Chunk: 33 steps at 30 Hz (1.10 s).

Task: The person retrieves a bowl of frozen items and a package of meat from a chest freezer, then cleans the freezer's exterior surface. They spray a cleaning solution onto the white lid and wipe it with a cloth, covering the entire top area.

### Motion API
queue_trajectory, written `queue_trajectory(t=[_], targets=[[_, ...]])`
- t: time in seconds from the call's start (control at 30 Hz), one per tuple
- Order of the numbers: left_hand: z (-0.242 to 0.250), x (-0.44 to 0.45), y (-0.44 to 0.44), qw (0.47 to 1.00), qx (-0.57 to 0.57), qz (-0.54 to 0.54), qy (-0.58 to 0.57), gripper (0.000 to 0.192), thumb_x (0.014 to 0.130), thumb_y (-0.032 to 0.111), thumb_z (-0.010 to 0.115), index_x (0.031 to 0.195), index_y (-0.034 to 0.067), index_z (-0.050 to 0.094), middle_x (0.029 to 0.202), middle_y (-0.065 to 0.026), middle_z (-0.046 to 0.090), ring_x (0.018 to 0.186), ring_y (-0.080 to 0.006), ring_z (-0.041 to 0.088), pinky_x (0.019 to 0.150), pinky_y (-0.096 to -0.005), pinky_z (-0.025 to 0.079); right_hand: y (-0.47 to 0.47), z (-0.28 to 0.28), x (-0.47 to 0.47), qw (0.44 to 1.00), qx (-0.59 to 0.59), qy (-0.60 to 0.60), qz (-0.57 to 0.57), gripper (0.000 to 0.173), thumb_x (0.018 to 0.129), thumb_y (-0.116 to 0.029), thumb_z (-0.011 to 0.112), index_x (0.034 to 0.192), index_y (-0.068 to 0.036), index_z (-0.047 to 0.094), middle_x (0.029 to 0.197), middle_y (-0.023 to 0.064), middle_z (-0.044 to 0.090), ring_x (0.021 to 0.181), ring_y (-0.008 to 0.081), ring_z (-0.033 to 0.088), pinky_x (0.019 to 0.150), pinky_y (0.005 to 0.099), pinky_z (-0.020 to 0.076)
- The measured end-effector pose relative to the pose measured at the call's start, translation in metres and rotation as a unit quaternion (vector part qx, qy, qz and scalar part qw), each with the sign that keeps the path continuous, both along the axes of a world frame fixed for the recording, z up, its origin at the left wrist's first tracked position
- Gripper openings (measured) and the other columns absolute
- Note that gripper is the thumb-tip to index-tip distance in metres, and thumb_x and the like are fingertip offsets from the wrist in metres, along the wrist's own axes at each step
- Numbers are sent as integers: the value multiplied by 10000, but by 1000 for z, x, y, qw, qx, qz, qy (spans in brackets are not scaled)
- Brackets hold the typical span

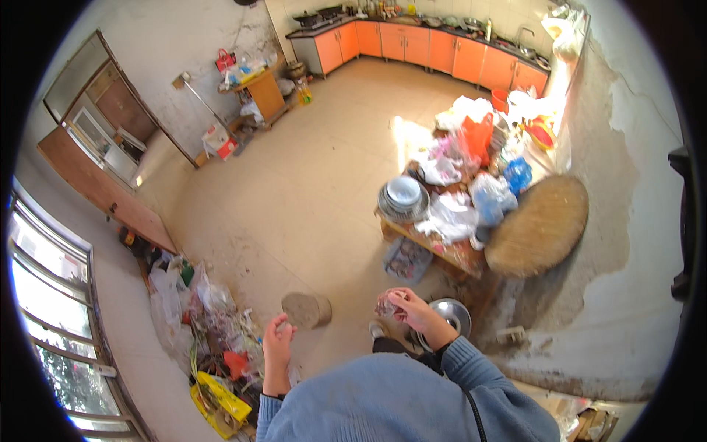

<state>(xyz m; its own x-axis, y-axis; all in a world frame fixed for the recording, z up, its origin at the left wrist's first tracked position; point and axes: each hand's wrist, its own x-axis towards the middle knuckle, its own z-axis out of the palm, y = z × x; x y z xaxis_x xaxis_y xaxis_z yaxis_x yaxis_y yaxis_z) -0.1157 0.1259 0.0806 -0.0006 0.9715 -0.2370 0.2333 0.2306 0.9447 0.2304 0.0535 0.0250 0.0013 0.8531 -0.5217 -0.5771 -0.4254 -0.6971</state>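
My right hand [413,310] grips a small crumpled piece of clear plastic with a reddish tint [387,304] in front of my body. Beyond that wrist, on the floor, sits a shiny metal basin [457,315], partly covered by my forearm. My left hand [277,343] is raised on the other side with fingers loosely curled and apart, and I see nothing held in it. Just past its fingertips stands a low, rounded, brown block-like stool [307,310]. A shoe [379,330] shows on the floor below my right hand.
A low wooden table [450,255] at right bears plastic bags and stacked bowls [404,192]. A round straw-coloured board [538,227] leans against the wall. Bags and litter [215,309] line the left wall. Orange kitchen cabinets [409,44] run along the back; a door [105,185] stands ajar.
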Motion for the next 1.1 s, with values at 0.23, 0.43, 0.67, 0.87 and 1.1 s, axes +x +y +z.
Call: queue_trajectory(t=[0.23, 0.43, 0.67, 0.87, 1.1], targets=[[-7, 9, 128, 998, -21, 27, -50, 317, 944, 98, 564, 1247, 10, 531, 1193, -89, 602, 860, -135, 658, 715, -242, 509, 168, 14, 17, 1000, -10, -5, -18, 318, 927, -405, 644, 1141, -197, 537, 983, -48, 605, 793, 67, 536, 688, 250, 416], [-29, 11, 256, 990, -66, 59, -108, 285, 963, 102, 522, 1237, 22, 515, 1186, -76, 588, 854, -146, 642, 702, -241, 496, 284, 9, 29, 995, -77, -60, 16, 324, 913, -395, 668, 1129, -194, 536, 933, -43, 591, 758, 72, 524, 647, 249, 412], [-41, 26, 465, 992, -47, 36, -116, 240, 970, 105, 514, 1199, 33, 526, 1125, -69, 600, 860, -148, 631, 714, -253, 492, 459, 1, 45, 993, -86, -65, -36, 322, 907, -383, 677, 1126, -197, 532, 942, -48, 593, 796, 76, 550, 639, 245, 415], [-33, 73, 650, 993, -31, -41, -106, 223, 970, 117, 524, 1175, 30, 539, 1122, -66, 609, 857, -147, 636, 718, -256, 500, 605, 43, 61, 992, -44, -100, -64, 518, 880, -486, 673, 1228, -148, 491, 1100, -6, 576, 948, 105, 545, 788, 285, 435], [-26, 179, 819, 985, -22, -150, -83, 273, 948, 117, 552, 1201, 14, 540, 1159, -76, 609, 867, -150, 655, 744, -272, 515, 700, 37, 131, 989, -33, -115, -87, 255, 957, -408, 580, 923, -156, 590, 987, -29, 624, 885, 73, 590, 646, 243, 410]])
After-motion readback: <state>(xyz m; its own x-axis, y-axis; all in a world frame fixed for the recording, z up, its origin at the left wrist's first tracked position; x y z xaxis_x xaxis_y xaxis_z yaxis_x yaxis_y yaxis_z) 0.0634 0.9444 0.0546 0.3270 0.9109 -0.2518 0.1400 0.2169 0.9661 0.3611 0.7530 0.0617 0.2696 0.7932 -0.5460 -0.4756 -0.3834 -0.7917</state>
